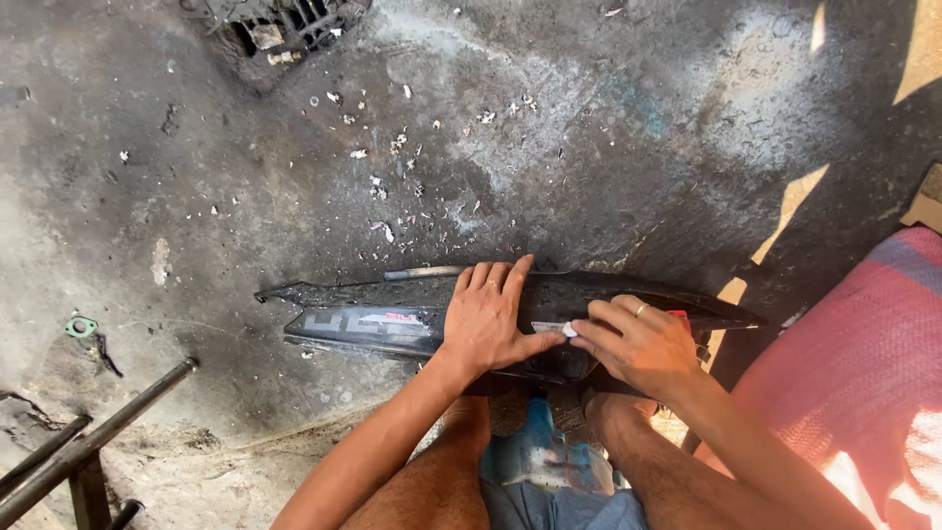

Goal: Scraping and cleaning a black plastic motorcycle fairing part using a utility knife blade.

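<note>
Black motorcycle fairing panel [392, 319]: our left hand [486, 319] presses flat, fingers released; at three o'clock, right hand [638, 344] fingers pinch a white sticker scrap [569, 331].

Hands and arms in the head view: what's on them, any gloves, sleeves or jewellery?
Both are bare: no gloves, and no sleeves as far up as the forearms show. The left hand has a thin ring on one finger. The right hand also wears a thin, light metal ring. No watch or wristband shows on either wrist.

The left hand [488, 319] hides the black panel's [589, 294] middle and sticker.
</note>
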